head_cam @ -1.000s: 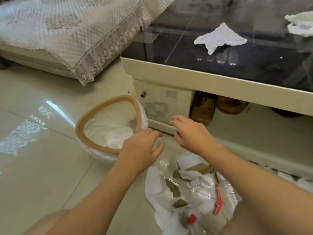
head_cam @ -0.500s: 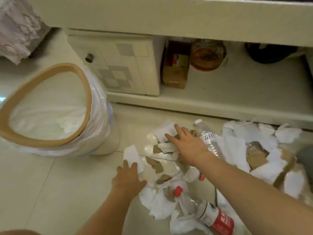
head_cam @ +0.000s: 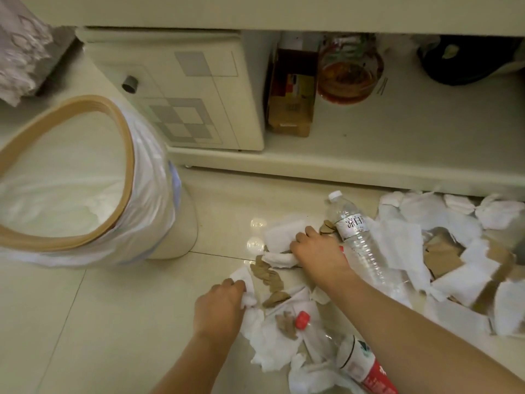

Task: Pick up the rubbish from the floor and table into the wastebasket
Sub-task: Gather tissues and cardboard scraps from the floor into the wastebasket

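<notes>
A pile of rubbish lies on the tiled floor: white tissues (head_cam: 403,240), brown cardboard scraps (head_cam: 268,275), a clear water bottle (head_cam: 359,243) and a red-capped bottle (head_cam: 355,356). My left hand (head_cam: 218,307) is closed on a white tissue (head_cam: 244,280) at the pile's left edge. Further up, my right hand (head_cam: 318,251) grips a crumpled white tissue (head_cam: 279,258). The wastebasket (head_cam: 125,155), with a tan rim and a white liner, stands to the left, with white paper inside.
A cream table's lower shelf (head_cam: 397,155) runs behind the pile, holding a brown box (head_cam: 292,95), a jar (head_cam: 349,72) and a dark object (head_cam: 466,61). A checkered drawer unit (head_cam: 181,89) stands behind the basket. A lace cover (head_cam: 22,52) hangs at top left.
Both hands came down from near the wastebasket onto the floor pile, and their fingers have closed on white tissues. The view dropped from the table top toward the floor.
</notes>
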